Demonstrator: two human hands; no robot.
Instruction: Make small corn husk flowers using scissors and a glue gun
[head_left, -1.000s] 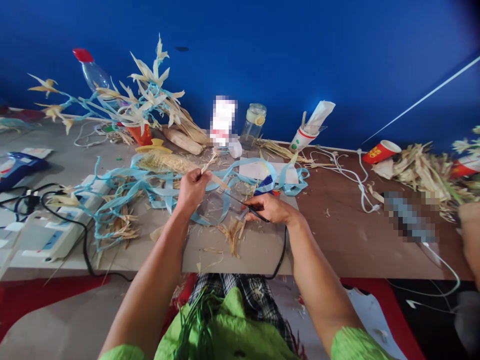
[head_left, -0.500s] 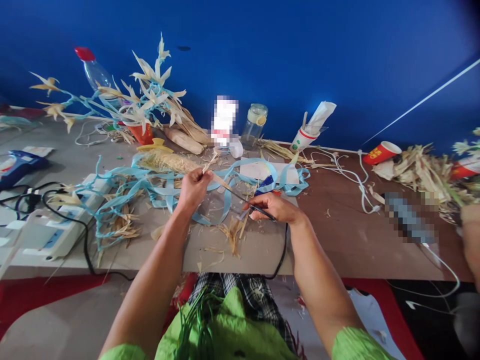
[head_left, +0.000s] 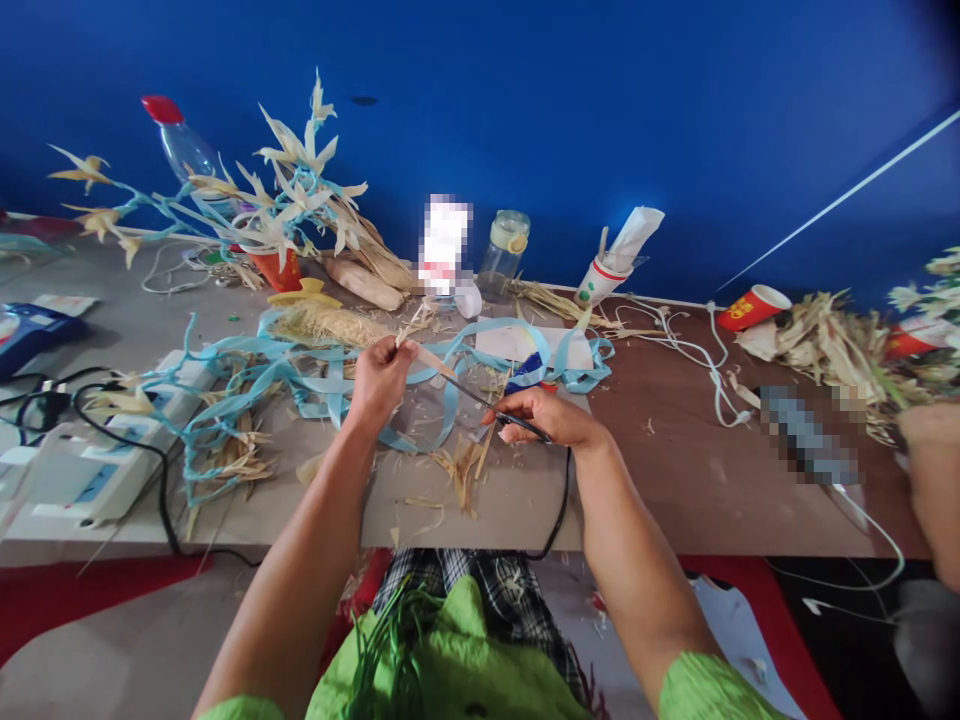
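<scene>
My left hand point(head_left: 381, 378) is closed in a pinch on a pale strip of dry corn husk point(head_left: 429, 357), held above the table. My right hand point(head_left: 541, 415) grips a thin black corded tool point(head_left: 487, 406) like a pen, and its tip reaches the husk strip. The tool's black cord point(head_left: 559, 510) drops off the table's front edge. Light-blue ribbon point(head_left: 315, 372) lies in loops under and around both hands. Husk scraps point(head_left: 465, 465) lie just in front of them.
A branch of husk flowers point(head_left: 285, 200) stands in a red cup at the back left beside a red-capped bottle point(head_left: 180, 145). A jar point(head_left: 504, 252), paper cups point(head_left: 750, 305), white cables point(head_left: 705, 360), a power strip point(head_left: 105, 465) and a husk heap point(head_left: 832, 345) surround them. Another person's arm point(head_left: 930, 470) shows at the right edge.
The tool's tip has slid slightly along the husk strip, and my right hand sits a little further right. My left hand holds the strip in the same place.
</scene>
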